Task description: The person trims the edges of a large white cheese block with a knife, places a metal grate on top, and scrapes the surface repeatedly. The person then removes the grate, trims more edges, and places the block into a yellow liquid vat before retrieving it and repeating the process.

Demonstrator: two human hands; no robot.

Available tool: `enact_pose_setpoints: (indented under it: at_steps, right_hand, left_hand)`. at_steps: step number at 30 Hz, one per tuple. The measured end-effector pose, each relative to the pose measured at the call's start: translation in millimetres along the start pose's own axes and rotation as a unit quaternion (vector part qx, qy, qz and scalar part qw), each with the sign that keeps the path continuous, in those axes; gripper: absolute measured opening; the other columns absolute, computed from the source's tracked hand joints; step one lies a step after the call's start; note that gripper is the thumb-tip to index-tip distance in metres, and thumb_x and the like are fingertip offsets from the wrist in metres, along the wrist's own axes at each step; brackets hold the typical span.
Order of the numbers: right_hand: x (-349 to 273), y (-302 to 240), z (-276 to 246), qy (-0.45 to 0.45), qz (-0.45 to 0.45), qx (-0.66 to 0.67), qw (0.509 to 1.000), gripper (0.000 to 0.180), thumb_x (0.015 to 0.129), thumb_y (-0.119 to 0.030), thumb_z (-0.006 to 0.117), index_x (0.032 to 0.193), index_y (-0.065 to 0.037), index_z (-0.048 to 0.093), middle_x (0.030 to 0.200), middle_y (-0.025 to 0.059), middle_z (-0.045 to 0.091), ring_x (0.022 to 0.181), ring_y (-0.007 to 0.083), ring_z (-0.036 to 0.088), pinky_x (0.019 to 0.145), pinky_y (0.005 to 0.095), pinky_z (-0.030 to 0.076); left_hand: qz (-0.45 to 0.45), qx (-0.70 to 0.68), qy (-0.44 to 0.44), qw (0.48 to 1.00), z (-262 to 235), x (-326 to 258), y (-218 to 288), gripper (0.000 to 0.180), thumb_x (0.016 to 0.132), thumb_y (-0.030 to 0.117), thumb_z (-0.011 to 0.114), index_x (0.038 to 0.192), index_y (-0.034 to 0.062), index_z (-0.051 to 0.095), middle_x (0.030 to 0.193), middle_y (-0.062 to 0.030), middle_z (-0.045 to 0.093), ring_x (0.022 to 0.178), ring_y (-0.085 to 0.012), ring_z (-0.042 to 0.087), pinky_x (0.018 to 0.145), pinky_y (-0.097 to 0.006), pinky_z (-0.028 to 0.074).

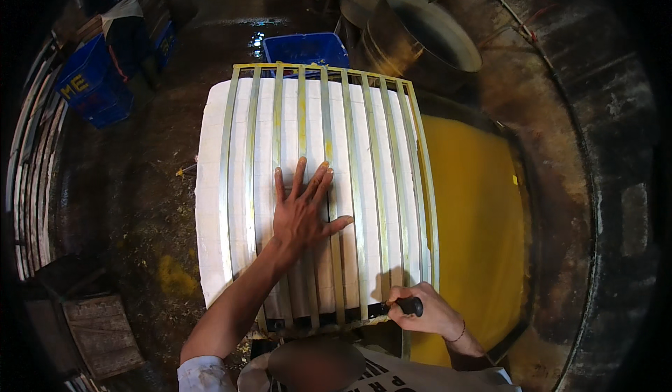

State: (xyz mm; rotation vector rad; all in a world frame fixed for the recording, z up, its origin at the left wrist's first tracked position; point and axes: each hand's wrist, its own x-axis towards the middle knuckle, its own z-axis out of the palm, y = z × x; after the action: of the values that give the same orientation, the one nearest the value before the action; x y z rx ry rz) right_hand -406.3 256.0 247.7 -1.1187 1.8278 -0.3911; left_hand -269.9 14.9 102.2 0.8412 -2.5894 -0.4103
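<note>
A broad white slab [213,147], marked with faint grid lines and looking like tofu, lies in front of me. Over it rests a metal frame of long parallel slats [358,182], stained yellow in places. My left hand [301,213] lies flat across the middle slats, fingers spread and thumb out to the right. At the near right corner of the slab, my right hand [435,313] is closed round a black-handled tool [413,306]. Its working end is hidden, so I cannot tell whether it is a knife. A dark strip [357,315] shows along the slab's near edge.
To the right stands a vat of yellow liquid [469,217]. Beyond the slab are a blue crate [308,45] and a large metal drum [427,35]. Another person [126,28] stands far left by a blue bin [94,84]. A wooden board [103,336] lies lower left.
</note>
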Motion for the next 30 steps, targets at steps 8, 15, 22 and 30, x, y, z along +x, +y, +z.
enact_pose_setpoints:
  at_steps: [8, 15, 22, 30]
  right_hand:
    - [264, -108, -118, 0.320, -0.350, -0.076, 0.877, 0.018, 0.085, -0.018, 0.062, 0.089, 0.000, 0.061, 0.069, 0.0155, 0.058, 0.060, 0.0230, 0.056, 0.060, 0.0341, 0.046]
    - [270, -77, -102, 0.286, -0.219, -0.107, 0.927, 0.020, 0.087, -0.021, 0.063, 0.084, -0.001, 0.063, 0.070, 0.0154, 0.066, 0.065, 0.0224, 0.066, 0.063, 0.0365, 0.051]
    - [11, -29, 39, -0.014, -0.010, -0.071, 0.997, 0.017, 0.085, -0.020, 0.067, 0.091, -0.004, 0.065, 0.069, 0.0050, 0.062, 0.064, 0.0141, 0.062, 0.063, 0.0335, 0.050]
    - [271, -127, -92, 0.304, -0.353, -0.086, 0.881, 0.017, 0.085, -0.018, 0.061, 0.087, -0.001, 0.061, 0.068, 0.0116, 0.059, 0.060, 0.0187, 0.052, 0.058, 0.0319, 0.042]
  left_hand:
    - [0.006, -0.002, 0.008, 1.000, 1, -5, -2, 0.099, 0.080, 0.083, 0.043, 0.147, 0.0102, 0.045, 0.156, -0.0019, 0.037, 0.150, -0.0325, 0.017, 0.117, -0.066, 0.002]
    - [0.006, -0.015, 0.048, 0.999, 1, -3, -1, 0.083, 0.085, 0.070, 0.054, 0.141, 0.0089, 0.051, 0.153, -0.0021, 0.043, 0.148, -0.0323, 0.024, 0.116, -0.066, 0.013]
    - [0.008, -0.040, 0.061, 0.997, 7, 1, -4, 0.069, 0.093, 0.056, 0.056, 0.141, 0.0074, 0.050, 0.153, -0.0051, 0.042, 0.147, -0.0334, 0.024, 0.116, -0.063, 0.016]
    - [-0.075, -0.016, 0.085, 0.993, -33, -16, -93, 0.052, 0.098, 0.026, 0.054, 0.144, 0.0042, 0.042, 0.158, -0.0166, 0.028, 0.148, -0.0370, 0.021, 0.119, -0.054, 0.018]
